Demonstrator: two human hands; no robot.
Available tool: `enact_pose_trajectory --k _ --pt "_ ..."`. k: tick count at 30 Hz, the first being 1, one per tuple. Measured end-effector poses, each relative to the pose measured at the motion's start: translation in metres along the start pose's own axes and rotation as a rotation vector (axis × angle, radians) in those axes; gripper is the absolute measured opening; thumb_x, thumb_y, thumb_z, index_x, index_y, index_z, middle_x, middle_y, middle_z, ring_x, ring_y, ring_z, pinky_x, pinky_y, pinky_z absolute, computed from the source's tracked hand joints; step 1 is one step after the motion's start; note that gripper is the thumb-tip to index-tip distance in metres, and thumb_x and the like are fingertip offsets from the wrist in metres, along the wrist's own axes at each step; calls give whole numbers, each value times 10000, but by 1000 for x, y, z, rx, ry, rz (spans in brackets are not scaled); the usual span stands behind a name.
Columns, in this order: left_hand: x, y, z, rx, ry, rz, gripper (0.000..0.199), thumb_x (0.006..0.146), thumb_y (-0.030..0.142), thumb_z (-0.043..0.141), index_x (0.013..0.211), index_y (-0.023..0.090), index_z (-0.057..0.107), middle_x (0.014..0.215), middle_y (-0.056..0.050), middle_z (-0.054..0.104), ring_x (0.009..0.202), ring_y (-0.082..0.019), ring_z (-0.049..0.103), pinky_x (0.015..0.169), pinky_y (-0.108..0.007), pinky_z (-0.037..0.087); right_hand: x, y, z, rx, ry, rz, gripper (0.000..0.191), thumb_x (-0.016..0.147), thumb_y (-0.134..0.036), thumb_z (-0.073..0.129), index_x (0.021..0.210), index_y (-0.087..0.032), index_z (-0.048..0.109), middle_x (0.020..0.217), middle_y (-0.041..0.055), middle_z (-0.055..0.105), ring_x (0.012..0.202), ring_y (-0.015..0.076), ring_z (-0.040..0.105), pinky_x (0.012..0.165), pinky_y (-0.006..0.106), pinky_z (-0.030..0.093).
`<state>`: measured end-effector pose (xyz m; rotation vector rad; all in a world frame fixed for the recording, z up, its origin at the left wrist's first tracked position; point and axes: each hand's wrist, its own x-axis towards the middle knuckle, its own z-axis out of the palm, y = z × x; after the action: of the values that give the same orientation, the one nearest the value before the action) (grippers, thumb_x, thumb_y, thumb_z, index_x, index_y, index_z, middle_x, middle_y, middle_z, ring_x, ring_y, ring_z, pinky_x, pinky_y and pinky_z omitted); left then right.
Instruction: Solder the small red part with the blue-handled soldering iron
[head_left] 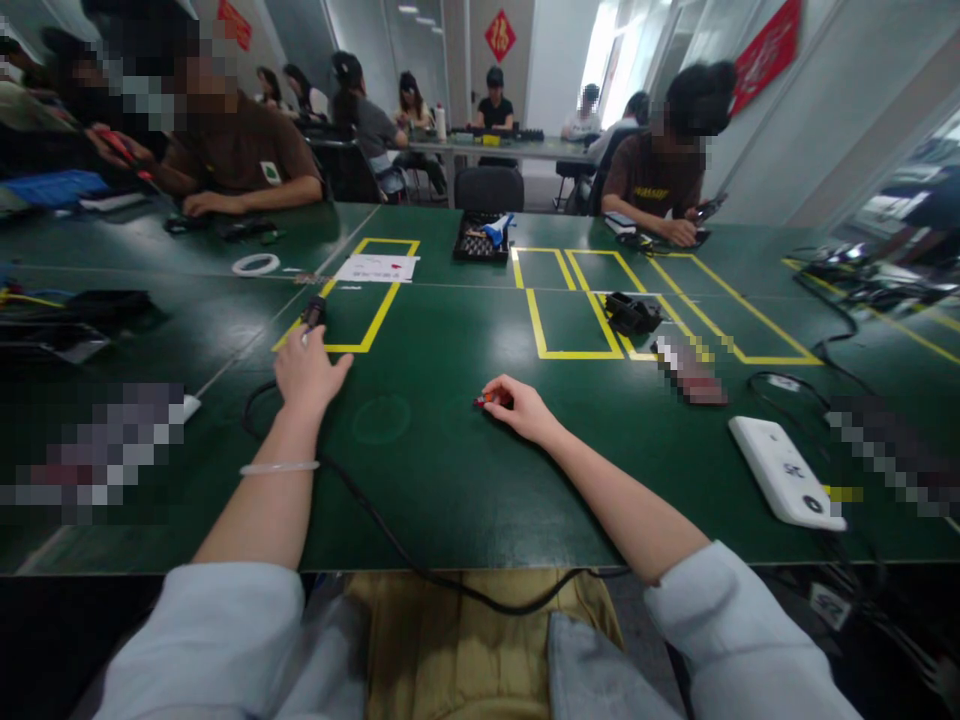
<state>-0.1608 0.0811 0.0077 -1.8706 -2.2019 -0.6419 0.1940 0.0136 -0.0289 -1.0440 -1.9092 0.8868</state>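
Observation:
My left hand [304,372] reaches forward over the green table, its thumb spread out to the right. Its other fingers are at the near end of a dark cylindrical piece [315,310] by the yellow tape outline; whether they touch it is unclear. Closer to the middle, my right hand [514,405] pinches a small red-and-orange piece [483,400] between thumb and fingers, just above the tabletop. The piece is too small to name further. A black cable [367,505] passes under my left wrist and over the table's front edge.
A white power bank [784,470] lies at the right. Beyond are a black clip-like part [632,313], yellow tape outlines [577,354], a white paper [377,267], a tape roll [255,264] and a black tray [481,240]. Two people sit across the table.

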Motion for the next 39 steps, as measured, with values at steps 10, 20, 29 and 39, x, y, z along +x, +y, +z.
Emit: enact_pose_trajectory --k 10,20,29,39 --pt "17 -51 -6 90 -320 -193 684 749 445 665 1330 139 474 1276 -182 536 1088 -386 568 822 -520 490 0 3 -1 -11 -24 3 188 819 -228 600 997 -168 616 764 -11 597 682 119 536 693 254 431" --pt "-6 6 1 72 -232 -32 583 737 444 653 1215 129 542 1172 -200 546 1087 -347 540 861 -436 479 1 6 1 0 5 7 194 812 -231 606 994 -168 604 764 -8 576 670 121 522 665 254 426" --pt "-55 92 -4 7 -262 284 575 778 419 584 1286 164 492 1143 -136 534 1043 -292 526 811 -369 502 0 4 2 0 29 -53 81 825 -230 596 882 -188 558 768 -14 549 652 116 491 642 244 410" --pt "-99 144 -3 -163 -295 551 638 806 367 588 1386 194 389 1220 -107 517 1094 -257 505 886 -350 483 1 5 5 -133 90 -96 33 846 -208 566 857 -197 536 829 0 517 680 128 492 655 251 418"
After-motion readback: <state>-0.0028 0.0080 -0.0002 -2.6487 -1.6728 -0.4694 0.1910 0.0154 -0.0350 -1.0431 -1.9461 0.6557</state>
